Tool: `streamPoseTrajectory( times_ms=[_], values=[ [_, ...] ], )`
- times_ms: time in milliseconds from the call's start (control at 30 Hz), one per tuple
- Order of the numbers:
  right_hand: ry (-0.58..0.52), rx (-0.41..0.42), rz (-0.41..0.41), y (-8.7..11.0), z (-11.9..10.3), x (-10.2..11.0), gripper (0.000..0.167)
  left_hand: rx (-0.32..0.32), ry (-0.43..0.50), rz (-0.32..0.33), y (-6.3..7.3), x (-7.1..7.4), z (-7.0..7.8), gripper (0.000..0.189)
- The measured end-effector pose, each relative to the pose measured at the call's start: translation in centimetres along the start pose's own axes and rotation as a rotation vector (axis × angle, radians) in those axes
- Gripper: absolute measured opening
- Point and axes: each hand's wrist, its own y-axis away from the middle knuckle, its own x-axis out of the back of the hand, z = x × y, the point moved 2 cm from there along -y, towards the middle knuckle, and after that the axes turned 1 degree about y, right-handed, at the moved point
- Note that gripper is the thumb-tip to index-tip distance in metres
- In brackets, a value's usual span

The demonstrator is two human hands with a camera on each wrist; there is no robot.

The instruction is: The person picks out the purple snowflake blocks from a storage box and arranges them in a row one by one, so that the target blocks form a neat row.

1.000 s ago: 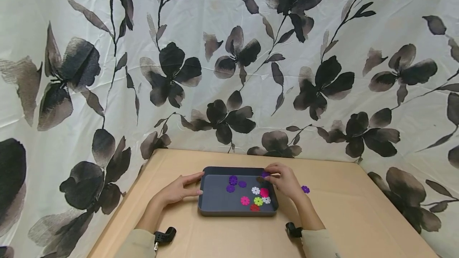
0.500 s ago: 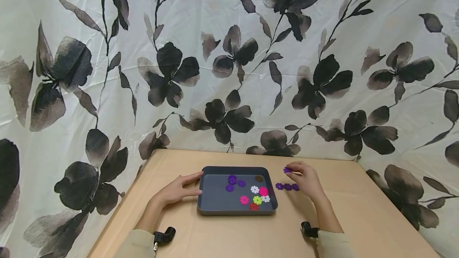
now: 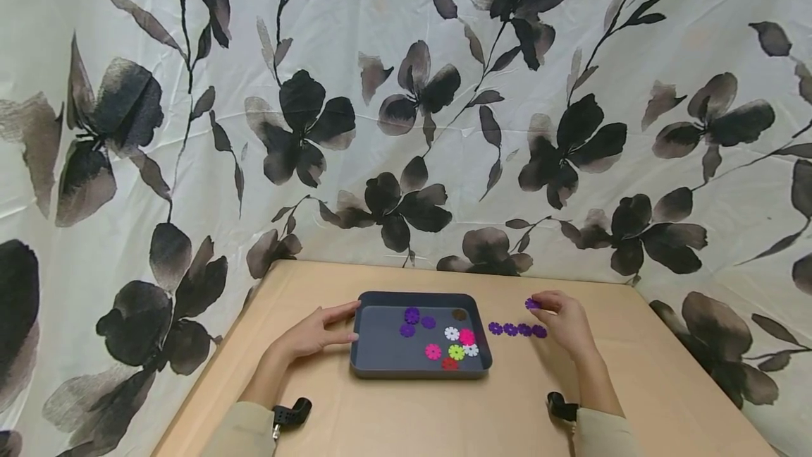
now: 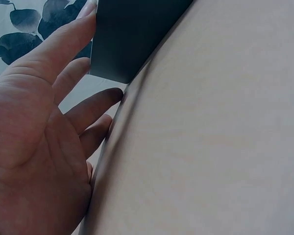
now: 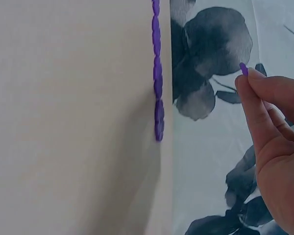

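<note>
In the head view my left hand (image 3: 311,332) is at the left side of a dark grey tray (image 3: 412,374), its fairly straight fingers and thumb touching the wall. The left wrist view shows the thumb against the tray's dark side (image 4: 132,36). With thumb and forefinger, my right hand (image 3: 564,319) pinches a purple flower-shaped disc (image 3: 531,304), raised over the table in the right wrist view. Just below that hand lies a straight row of several purple discs (image 3: 509,329), its right end close to the fingers. Purple discs (image 3: 412,315) also lie in the tray's left half.
The tray's right half holds pink (image 3: 433,351), white, lime green (image 3: 456,352), red and brown discs (image 3: 459,314). Tan tabletop (image 3: 380,415) surrounds the tray. Behind it hangs a white curtain (image 3: 482,231) with dark flowers.
My right hand has carried the purple disc from the tray's back right corner to the right, past the row, uncovering the row's discs. My left hand stays at the tray.
</note>
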Motion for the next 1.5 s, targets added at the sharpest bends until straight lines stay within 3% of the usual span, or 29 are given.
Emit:
streamPoseTrajectory(
  times_ms=[333,533,1000,1500],
  values=[
    [0.047,-0.041,0.015,0.8,2.0,1.3,0.028,0.007,0.006,0.002,0.1,-0.2,-0.1,0.082],
    [0.113,-0.099,-0.024,1.5,3.5,1.7,0.027,0.010,-0.003,0.010,0.1,-0.3,-0.1,0.082],
    [0.070,-0.251,-0.095,2.3,5.4,1.9,0.033,-0.002,0.023,-0.002,0.3,-0.3,0.1,0.080],
    [0.061,-0.283,-0.138,2.3,5.9,1.5,0.028,-0.004,0.016,0.004,0.2,-0.5,0.1,0.077]
  ],
)
